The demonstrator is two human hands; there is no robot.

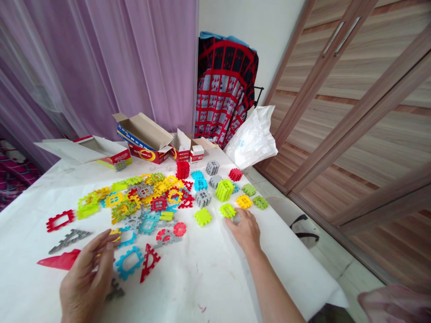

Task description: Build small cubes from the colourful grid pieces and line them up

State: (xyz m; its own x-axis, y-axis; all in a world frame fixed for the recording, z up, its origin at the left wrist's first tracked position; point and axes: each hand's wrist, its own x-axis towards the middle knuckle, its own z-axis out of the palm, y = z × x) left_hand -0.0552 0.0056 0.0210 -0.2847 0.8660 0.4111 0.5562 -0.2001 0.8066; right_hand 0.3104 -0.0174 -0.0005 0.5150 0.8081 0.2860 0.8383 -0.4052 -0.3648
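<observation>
My left hand is over the near left of the table, thumb and fingers closed round a yellow building piece that is partly hidden by them. Close by lie a blue square frame piece, a red triangular piece and a grey triangular piece. My right hand has its thumb and fingertips at the edge of a lime-green window piece lying on the cloth. Around it sit a lime-green square piece, a yellow piece stack and a taller lime-green stack.
A mixed heap of interlocking plastic pieces spreads across the middle left. Sorted stacks, including a red stack and a grey stack, stand further right. Opened cardboard boxes and a white plastic bag are at the back.
</observation>
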